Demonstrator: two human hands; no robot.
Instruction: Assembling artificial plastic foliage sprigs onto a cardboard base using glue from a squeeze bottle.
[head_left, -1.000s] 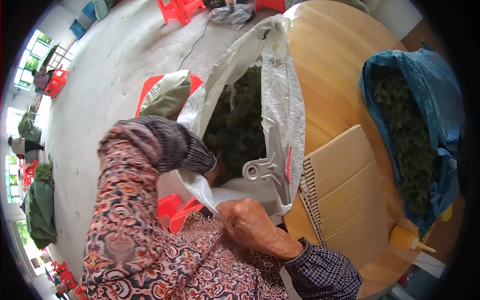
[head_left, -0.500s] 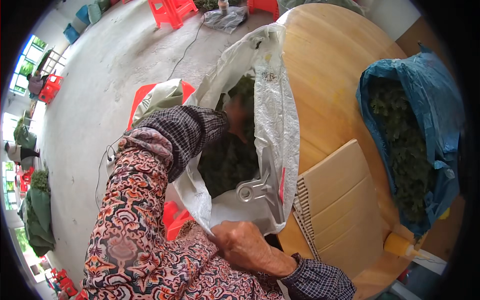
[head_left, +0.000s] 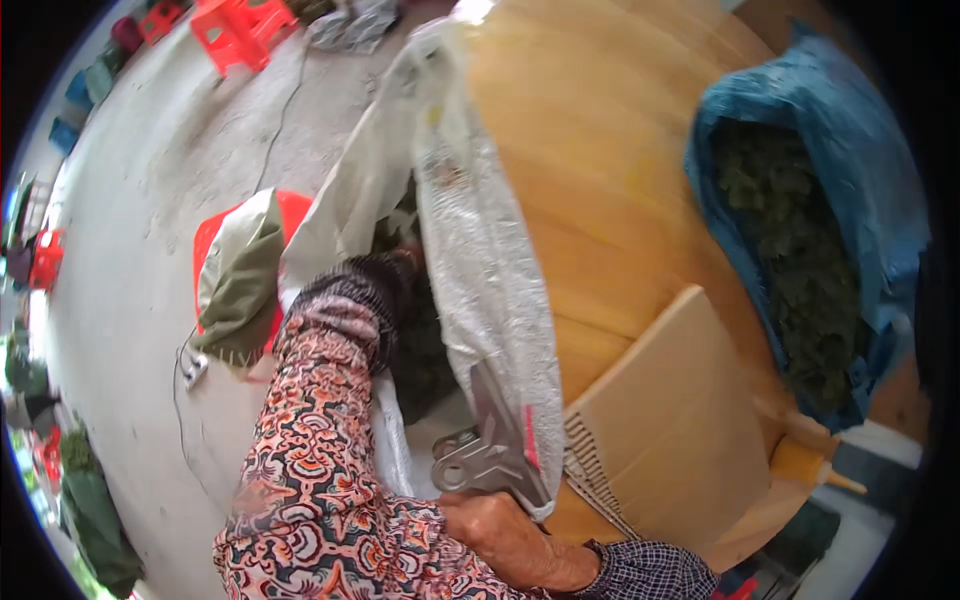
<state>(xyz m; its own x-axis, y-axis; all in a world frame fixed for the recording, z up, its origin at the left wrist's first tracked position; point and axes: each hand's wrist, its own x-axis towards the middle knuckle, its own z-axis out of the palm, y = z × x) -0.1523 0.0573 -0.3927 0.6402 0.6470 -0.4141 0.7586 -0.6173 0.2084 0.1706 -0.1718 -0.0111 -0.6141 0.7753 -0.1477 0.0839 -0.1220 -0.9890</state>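
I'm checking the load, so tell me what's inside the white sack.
Inside the white sack: dark green foliage and the partly hidden left hand. The sleeve, foliage and sack itself cover the rest, including the bottom.

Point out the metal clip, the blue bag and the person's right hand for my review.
Metal clip (head_left: pixel 500 455): head view, middle of its body.
Blue bag (head_left: pixel 870 190): head view, wall right of its opening.
Right hand (head_left: pixel 515 540): head view, back of the hand.

The wooden counter (head_left: pixel 600 150) bears a blue bag (head_left: pixel 840 130), cardboard (head_left: pixel 680 420) and a yellow bottle (head_left: pixel 797 462); the grey floor (head_left: pixel 140 230) bears red stools (head_left: pixel 235 35) and a cable (head_left: pixel 283 115).
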